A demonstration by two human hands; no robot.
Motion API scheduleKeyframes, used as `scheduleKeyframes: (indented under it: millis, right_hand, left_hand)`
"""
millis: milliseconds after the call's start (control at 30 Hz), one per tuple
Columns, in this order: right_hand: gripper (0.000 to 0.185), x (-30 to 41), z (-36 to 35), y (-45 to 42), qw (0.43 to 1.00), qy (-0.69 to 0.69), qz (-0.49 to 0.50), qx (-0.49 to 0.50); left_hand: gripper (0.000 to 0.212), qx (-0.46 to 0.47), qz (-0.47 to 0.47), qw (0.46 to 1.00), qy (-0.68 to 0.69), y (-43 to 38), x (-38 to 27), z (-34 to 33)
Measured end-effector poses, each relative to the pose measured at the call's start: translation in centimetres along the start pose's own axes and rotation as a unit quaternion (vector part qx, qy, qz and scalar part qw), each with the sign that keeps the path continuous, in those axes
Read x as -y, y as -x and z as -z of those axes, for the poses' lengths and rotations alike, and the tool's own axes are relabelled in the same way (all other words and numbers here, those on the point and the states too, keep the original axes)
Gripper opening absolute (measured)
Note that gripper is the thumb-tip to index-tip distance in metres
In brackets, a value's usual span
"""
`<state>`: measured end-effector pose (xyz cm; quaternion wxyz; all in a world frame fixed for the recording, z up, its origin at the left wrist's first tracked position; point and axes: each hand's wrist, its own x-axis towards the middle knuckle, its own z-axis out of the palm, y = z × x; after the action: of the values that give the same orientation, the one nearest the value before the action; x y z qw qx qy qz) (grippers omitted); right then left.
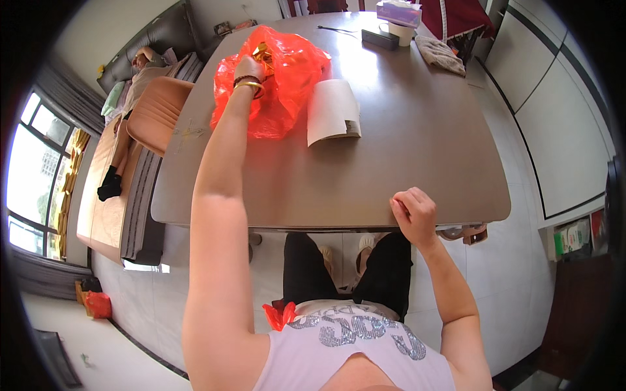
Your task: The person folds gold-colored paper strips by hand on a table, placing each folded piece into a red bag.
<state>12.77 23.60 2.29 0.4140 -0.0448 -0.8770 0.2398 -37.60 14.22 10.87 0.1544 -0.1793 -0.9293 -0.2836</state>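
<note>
My left hand point(249, 70) reaches into the mouth of a red plastic bag point(293, 73) on the far left part of the table point(415, 146). Shiny gold foil point(262, 54) shows in the bag beside my fingers; the fingertips are hidden, so whether they grip anything is unclear. A white sheet of paper point(328, 110), bent at its near end with a notch at one corner, lies just right of the bag. Over the table's near edge, my right hand point(415, 210) is loosely curled, with no object visible in it.
At the table's far end are a tissue box point(398, 12) on a pale cup point(402, 34), a black case point(380, 39) and a grey-brown cloth point(440, 54). A brown chair point(159, 112) touches the left side. Beyond it a person point(142, 80) lies on a bed.
</note>
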Motion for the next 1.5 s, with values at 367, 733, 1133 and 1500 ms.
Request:
scheduleKeyframes:
  millis: [367, 733, 1133, 1500]
  right_hand:
    - [0.010, 0.2, -0.5, 0.1, 0.999, 0.029, -0.005, 0.018]
    - [0.009, 0.1, -0.6, 0.4, 0.999, 0.040, 0.013, -0.001]
    - [0.009, -0.6, -0.8, 0.8, 0.999, 0.036, 0.006, 0.003]
    - [0.037, 1.2, 0.4, 1.4, 0.988, 0.035, 0.092, 0.122]
  left_hand:
    - [0.022, 0.004, -0.225, 0.963, -0.149, 10.2, -0.1, 3.3]
    - [0.035, 0.040, -0.395, 0.917, 0.030, 23.0, -3.0, 5.5]
    - [0.019, -0.035, -0.501, 0.855, -0.130, 25.0, -2.8, 4.9]
    - [0.020, 0.000, -0.545, 0.839, -0.004, 39.4, -1.7, 7.8]
